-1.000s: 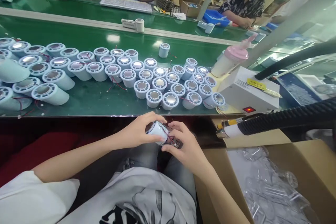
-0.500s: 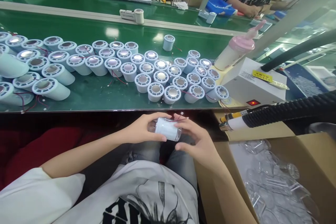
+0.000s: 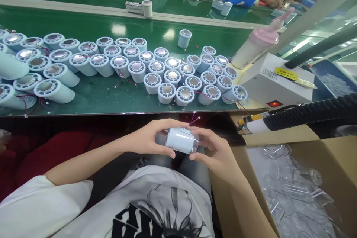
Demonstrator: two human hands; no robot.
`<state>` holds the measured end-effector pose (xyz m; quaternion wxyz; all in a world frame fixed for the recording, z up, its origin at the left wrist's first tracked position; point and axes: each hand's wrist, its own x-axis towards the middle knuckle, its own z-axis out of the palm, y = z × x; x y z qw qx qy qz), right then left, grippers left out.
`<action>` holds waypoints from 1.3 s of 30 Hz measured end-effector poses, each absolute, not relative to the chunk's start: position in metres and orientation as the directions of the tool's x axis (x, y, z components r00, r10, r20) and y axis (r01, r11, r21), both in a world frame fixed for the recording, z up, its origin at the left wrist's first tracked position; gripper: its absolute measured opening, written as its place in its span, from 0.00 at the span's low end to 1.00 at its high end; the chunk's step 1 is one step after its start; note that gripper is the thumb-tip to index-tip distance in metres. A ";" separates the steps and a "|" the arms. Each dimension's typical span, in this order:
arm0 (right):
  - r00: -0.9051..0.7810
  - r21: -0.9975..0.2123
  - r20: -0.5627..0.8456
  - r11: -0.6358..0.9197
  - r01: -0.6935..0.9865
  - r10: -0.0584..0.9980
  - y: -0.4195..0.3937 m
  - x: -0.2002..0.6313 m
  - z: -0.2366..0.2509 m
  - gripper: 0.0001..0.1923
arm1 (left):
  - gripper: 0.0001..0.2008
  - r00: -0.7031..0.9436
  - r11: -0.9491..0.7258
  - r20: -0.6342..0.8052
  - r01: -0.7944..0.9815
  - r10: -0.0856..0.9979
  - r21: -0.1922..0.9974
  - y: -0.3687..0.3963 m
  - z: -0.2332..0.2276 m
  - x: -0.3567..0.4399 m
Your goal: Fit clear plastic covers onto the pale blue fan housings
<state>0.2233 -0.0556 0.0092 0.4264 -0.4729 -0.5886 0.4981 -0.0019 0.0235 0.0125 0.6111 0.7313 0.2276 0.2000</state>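
Green counter (image 3: 106, 100) ahead; left hand (image 3: 147, 137) and right hand (image 3: 216, 152) clasp light, rigid pale-blue plastic cylinder (image 3: 181, 140) by ends; red wires (image 3: 194, 120) look fragile.

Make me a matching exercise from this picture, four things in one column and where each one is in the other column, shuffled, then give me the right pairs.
Things
1. pale blue cylinder with red wires
2. pink-lidded bottle
3. clear plastic parts
4. white box with a red light

Places
A. in the cardboard carton at lower right
B. held on its side between the left hand and right hand
C. at the right end of the green belt, beside the cylinders
D. standing behind the white box

Pairs: 1-B, 2-D, 3-A, 4-C
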 end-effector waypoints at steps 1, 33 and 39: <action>-0.187 -0.993 0.005 0.027 0.114 0.982 -0.056 0.223 0.010 0.22 | 0.37 0.821 -0.169 0.027 0.085 0.570 0.982 0.023 0.013 -0.002; -0.284 -0.753 -0.526 -0.594 -0.283 0.802 -0.049 0.205 0.005 0.27 | 0.34 0.853 -0.403 0.219 -0.012 0.473 0.915 0.027 0.008 -0.006; -0.396 -0.664 -0.603 -0.711 -0.232 0.693 -0.047 0.203 0.003 0.32 | 0.32 0.829 -0.345 0.189 0.004 0.525 0.939 0.022 0.009 -0.005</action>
